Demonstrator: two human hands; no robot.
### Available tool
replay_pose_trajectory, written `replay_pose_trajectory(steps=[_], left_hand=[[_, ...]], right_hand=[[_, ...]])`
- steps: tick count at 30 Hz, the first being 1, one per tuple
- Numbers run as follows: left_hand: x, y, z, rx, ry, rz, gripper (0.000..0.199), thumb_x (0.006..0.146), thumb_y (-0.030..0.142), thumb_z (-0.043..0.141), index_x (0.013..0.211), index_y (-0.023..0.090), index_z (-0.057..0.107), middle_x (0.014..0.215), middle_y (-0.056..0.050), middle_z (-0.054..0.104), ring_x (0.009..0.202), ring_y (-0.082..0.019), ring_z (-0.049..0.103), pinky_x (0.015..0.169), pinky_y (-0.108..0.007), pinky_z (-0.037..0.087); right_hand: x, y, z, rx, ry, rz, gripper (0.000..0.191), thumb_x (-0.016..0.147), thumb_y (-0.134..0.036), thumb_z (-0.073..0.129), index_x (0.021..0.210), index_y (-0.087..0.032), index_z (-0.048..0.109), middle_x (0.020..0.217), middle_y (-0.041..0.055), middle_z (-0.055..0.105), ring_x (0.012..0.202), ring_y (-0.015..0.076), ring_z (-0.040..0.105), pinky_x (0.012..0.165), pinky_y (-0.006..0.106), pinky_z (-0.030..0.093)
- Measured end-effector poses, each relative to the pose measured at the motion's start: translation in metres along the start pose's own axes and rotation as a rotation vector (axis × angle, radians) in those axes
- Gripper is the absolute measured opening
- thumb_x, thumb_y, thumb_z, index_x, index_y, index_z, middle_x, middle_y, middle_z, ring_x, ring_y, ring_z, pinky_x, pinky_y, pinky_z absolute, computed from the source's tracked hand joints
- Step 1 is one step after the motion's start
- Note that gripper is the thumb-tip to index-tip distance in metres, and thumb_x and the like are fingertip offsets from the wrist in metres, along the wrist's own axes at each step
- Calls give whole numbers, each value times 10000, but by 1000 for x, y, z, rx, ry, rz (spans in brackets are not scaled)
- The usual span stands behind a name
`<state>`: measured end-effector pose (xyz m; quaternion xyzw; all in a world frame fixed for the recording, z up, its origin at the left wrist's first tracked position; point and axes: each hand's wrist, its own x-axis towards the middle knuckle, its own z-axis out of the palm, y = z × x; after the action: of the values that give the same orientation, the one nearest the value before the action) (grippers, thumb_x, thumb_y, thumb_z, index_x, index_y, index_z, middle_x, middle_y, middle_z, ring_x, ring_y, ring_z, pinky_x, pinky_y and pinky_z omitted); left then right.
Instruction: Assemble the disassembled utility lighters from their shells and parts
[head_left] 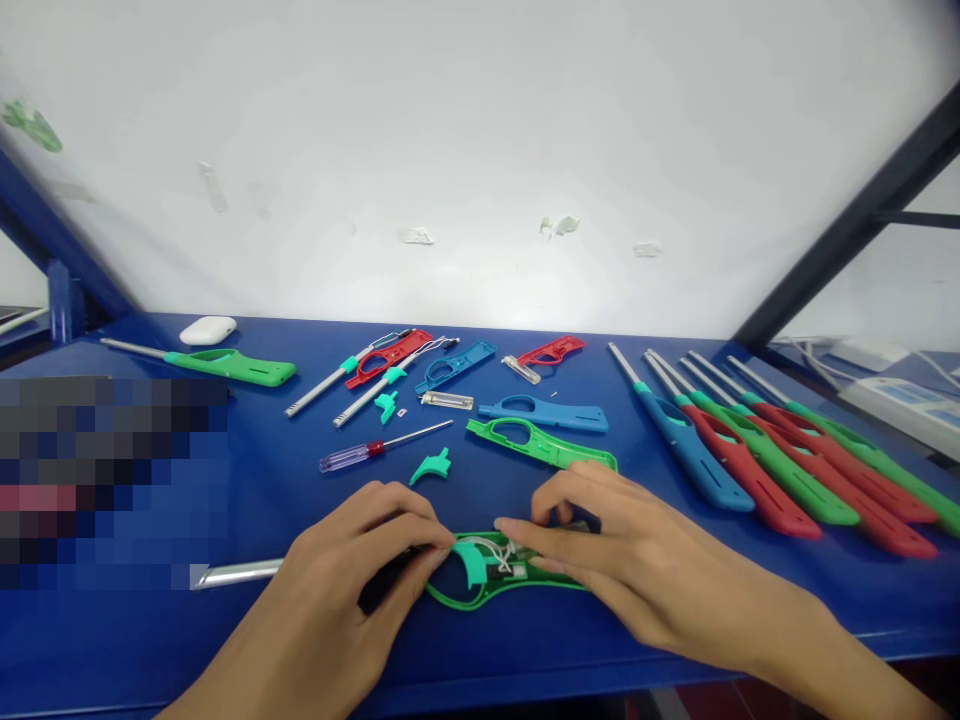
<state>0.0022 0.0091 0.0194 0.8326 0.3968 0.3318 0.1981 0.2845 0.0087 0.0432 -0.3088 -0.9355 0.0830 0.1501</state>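
In front of me an open green lighter shell point(491, 597) lies on the blue table, its inner side up. A teal trigger point(472, 565), white wires point(493, 546) and a small black part show inside it. My left hand point(367, 570) is closed in a pinch at the shell's upper left edge, near the trigger. The metal tube point(238, 573) sticks out to the left from beneath that hand. My right hand point(622, 560) grips the handle end, its fingertips pressed down near the wires. The palm hides most of that end.
Beyond my hands lie a loose teal trigger point(433, 466), a screwdriver point(375, 452), a green half shell point(540, 444), a blue half shell point(547, 412) and a clear fuel tank point(447, 400). Several whole lighters point(772, 450) rest at the right. A white case point(208, 330) stands back left.
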Motion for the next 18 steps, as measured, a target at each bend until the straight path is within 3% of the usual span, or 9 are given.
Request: replay_pose_trajectory(steps=[6, 12, 18], left_hand=[[0, 1, -1, 8, 2, -6, 157, 1000, 208, 616, 973, 305, 736, 1020, 38, 703, 895, -114, 695, 820, -169, 543], [3, 4, -3, 8, 3, 12, 168, 994, 176, 613, 964, 297, 726, 1005, 45, 707, 886, -102, 697, 809, -157, 541], [-1, 4, -2, -15, -14, -20, 183, 1004, 164, 604, 993, 308, 716, 1042, 50, 696, 925, -100, 690, 840, -159, 535]], right_hand=[[3, -2, -1, -21, 7, 67, 344, 1092, -278, 467, 1361, -269, 682, 930, 42, 570, 839, 177, 578, 768, 313, 498], [-1, 1, -3, -50, 57, 34, 341, 1092, -363, 495, 1384, -287, 652, 1013, 45, 647, 934, 188, 615, 893, 348, 507], [-18, 2, -9, -67, 93, -4, 274, 1056, -284, 569, 1295, -247, 698, 1123, 63, 697, 996, 189, 649, 917, 337, 518]])
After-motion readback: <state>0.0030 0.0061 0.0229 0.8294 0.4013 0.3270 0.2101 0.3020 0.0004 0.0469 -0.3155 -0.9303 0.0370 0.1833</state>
